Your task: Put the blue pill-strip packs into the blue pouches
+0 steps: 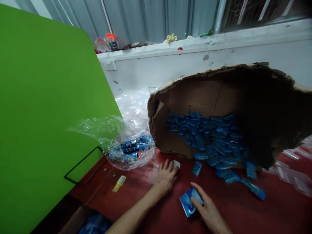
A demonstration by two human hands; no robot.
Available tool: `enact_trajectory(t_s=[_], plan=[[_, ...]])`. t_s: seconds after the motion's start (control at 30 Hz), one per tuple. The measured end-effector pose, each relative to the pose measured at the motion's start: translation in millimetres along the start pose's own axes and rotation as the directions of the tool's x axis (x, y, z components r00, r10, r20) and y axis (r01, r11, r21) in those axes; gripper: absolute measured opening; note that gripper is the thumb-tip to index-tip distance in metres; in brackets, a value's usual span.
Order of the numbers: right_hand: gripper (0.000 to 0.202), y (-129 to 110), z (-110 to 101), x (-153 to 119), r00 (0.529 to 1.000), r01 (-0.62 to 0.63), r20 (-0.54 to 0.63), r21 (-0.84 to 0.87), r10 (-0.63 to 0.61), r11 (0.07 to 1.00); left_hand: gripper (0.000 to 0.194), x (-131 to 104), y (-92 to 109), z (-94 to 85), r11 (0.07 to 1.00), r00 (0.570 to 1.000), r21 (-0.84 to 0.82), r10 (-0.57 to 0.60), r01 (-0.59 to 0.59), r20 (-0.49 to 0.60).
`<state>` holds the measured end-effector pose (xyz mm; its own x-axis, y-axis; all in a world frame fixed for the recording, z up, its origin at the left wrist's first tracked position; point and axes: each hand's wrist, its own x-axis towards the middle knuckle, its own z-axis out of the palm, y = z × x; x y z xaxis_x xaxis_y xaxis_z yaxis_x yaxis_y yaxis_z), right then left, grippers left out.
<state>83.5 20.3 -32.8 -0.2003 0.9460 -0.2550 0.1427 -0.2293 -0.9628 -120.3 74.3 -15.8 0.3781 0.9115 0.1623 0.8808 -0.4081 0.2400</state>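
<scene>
My right hand (207, 208) is closed on a blue packet (190, 201), a flat printed one, with the thumb across its front and the fingers behind. To its left, my left hand (166, 175) rests on the red table (151, 198) with its fingers spread. Its fingertips touch or lie beside a small white object (176, 164) whose kind I cannot make out. Just ahead of both hands, a single blue plastic piece (197, 168) lies on the tabletop. More blue plastic pieces (226, 162) spill from a large torn-edged cardboard box (175, 143) lying on its side.
A clear plastic bag (131, 164) holding several blue packets stands left of the box. Nearby lie a yellow-and-white strip (119, 183) and a black wire frame (83, 164). A green panel (48, 97) rises at left. Transparent plastic pieces (292, 175) lie at far right.
</scene>
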Motion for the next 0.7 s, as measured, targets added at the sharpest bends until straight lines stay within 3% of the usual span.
enact_trajectory(t_s=[0.1,0.17,0.23,0.27,0.3,0.33,0.4,0.43,0.5,0.6,0.7], plan=[[0.052,-5.1,-2.2,-2.1,0.992,-0.086,0.103,0.160,0.070,0.983,0.033,18.4,-9.5,-2.9,0.994,0.994,0.035,-0.100,0.101,-0.043],[0.051,-7.4,-6.3,-3.6,0.996,-0.071,0.070,0.248,0.055,0.966,0.032,19.6,-4.7,-6.9,0.989,0.986,-0.008,-0.145,0.145,-0.086],[0.048,-8.8,-11.5,-6.2,0.998,-0.057,0.030,0.301,0.050,0.952,0.032,12.5,10.4,-9.8,0.953,0.954,-0.218,-0.251,0.213,-0.164],[0.047,-9.6,-13.8,-7.8,0.999,-0.055,0.018,0.320,0.052,0.946,0.033,6.6,21.4,-10.3,0.893,0.933,-0.372,-0.327,0.255,-0.147],[0.046,-10.5,-15.6,-9.5,0.999,-0.050,0.008,0.338,0.051,0.940,0.037,0.0,33.8,-9.7,0.787,0.913,-0.534,-0.403,0.310,-0.063],[0.046,-11.4,-16.9,-11.2,0.999,-0.043,0.002,0.353,0.046,0.934,0.042,-6.7,46.8,-8.0,0.630,0.891,-0.676,-0.444,0.383,0.091],[0.046,-12.8,-18.0,-14.0,1.000,-0.023,-0.003,0.373,0.026,0.928,0.048,-18.2,70.7,-1.9,0.264,0.832,-0.814,-0.378,0.518,0.406],[0.046,-12.9,-17.9,-15.1,1.000,-0.012,-0.001,0.375,0.013,0.927,0.048,-22.4,79.9,1.9,0.107,0.811,-0.831,-0.319,0.545,0.491],[0.045,-11.9,-17.0,-17.1,1.000,0.005,0.004,0.361,-0.008,0.932,0.041,-27.5,91.6,9.2,-0.125,0.790,-0.833,-0.269,0.539,0.551],[0.042,-8.5,-16.2,-21.7,0.999,0.049,-0.014,0.272,-0.047,0.961,0.033,-30.7,96.3,16.6,-0.297,0.757,-0.823,-0.331,0.484,0.564],[0.037,-8.1,-17.9,-29.9,0.973,0.192,-0.133,-0.005,-0.191,0.981,0.034,-33.2,96.8,20.0,-0.326,0.742,-0.826,-0.371,0.459,0.559]])
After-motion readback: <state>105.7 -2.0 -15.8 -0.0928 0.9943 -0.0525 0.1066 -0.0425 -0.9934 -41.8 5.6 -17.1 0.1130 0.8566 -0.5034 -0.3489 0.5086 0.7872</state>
